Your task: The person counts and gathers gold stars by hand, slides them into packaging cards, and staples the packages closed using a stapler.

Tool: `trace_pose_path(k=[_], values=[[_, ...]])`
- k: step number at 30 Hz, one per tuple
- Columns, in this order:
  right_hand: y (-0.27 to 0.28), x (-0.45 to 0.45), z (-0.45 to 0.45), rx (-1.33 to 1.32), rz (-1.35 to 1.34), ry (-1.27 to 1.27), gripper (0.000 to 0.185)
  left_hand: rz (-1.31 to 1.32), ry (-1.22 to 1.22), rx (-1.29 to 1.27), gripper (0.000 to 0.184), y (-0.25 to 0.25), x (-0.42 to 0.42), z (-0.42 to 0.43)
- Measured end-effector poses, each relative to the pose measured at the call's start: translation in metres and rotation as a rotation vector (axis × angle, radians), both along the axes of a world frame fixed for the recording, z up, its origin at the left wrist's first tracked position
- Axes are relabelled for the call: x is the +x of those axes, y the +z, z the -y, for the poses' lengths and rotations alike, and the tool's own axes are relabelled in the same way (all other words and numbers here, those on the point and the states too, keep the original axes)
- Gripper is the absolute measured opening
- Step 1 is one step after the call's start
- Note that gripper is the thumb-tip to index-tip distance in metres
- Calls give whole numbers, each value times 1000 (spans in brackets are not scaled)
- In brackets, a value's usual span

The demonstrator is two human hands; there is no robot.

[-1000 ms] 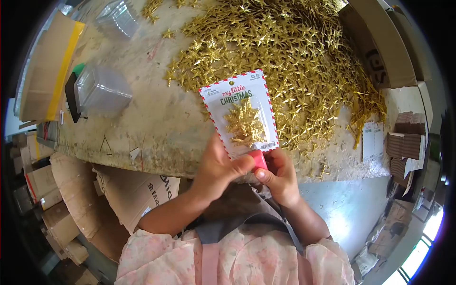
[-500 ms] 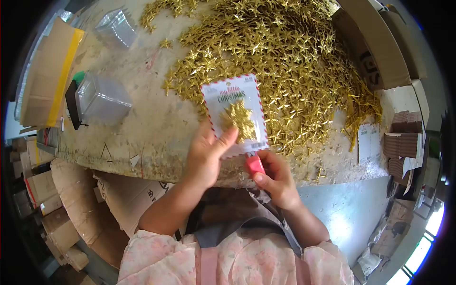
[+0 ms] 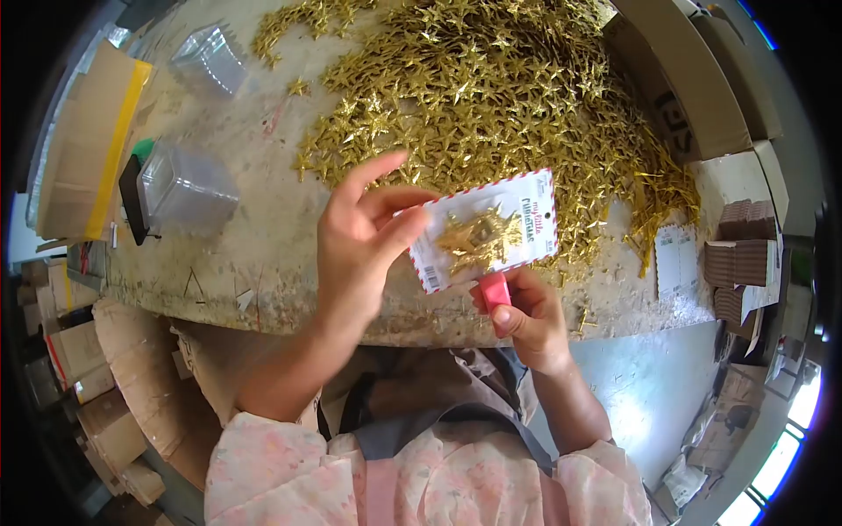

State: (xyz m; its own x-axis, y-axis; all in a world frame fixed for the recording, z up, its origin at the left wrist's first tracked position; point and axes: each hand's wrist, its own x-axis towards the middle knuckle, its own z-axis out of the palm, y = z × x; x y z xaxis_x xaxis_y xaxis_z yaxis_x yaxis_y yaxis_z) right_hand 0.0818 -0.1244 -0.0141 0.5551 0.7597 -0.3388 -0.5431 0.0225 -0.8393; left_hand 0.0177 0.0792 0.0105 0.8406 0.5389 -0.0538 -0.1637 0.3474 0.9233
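Observation:
A printed white card [image 3: 540,235] with a red-striped border and gold tinsel stars [image 3: 481,241] in its middle is held over the table's front part. My left hand [image 3: 355,241] pinches the card's left corner between thumb and fingers, its index finger raised. A small pinkish-red stapler [image 3: 496,298] sits in my right hand [image 3: 530,320], with its upper end against the card's lower edge. Whether its jaws grip the card is hidden. The card lies turned on its side, its lettering toward the right.
A broad heap of gold stars [image 3: 474,96] covers the table [image 3: 263,175]. Clear plastic boxes [image 3: 189,188] stand at left. Cardboard boxes [image 3: 680,79] line the right side, near stacked brown card pieces [image 3: 741,267]. Another white card [image 3: 677,263] lies at the right edge.
The card has turned from upright to sideways and shifted right. My left index finger has lifted, while my right hand and the stapler have moved slightly right and down.

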Motion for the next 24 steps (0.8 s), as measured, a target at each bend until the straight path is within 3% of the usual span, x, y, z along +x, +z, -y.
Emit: trace_pose_path(k=[2, 3, 4, 5, 8, 12, 17, 19, 24], values=[[-1, -6, -4, 26, 33, -95, 33, 76, 105, -222, 58, -16, -11, 38], [-1, -9, -4, 27, 32, -97, 33, 59, -5, -195, 63, -28, -20, 53], [0, -12, -6, 24, 35, -107, 33, 55, -62, -342, 66, -31, -23, 71], [0, -15, -9, 21, 38, -118, 33, -26, -168, -514, 60, -37, -32, 78], [-4, -18, -10, 55, 40, -120, 33, 18, -129, -582, 52, -35, -26, 87], [-7, -26, -12, 27, 102, -222, 33, -5, -51, -508, 41, -35, -22, 84], [-6, -27, -15, -71, 71, -252, 35, -59, -161, -578, 29, -42, -21, 72], [0, -22, -12, -124, 72, -148, 42, -40, -110, -660, 28, -32, -12, 66], [6, 5, 15, -49, -19, 53, 58, -16, -68, -470, 35, -31, 0, 16]])
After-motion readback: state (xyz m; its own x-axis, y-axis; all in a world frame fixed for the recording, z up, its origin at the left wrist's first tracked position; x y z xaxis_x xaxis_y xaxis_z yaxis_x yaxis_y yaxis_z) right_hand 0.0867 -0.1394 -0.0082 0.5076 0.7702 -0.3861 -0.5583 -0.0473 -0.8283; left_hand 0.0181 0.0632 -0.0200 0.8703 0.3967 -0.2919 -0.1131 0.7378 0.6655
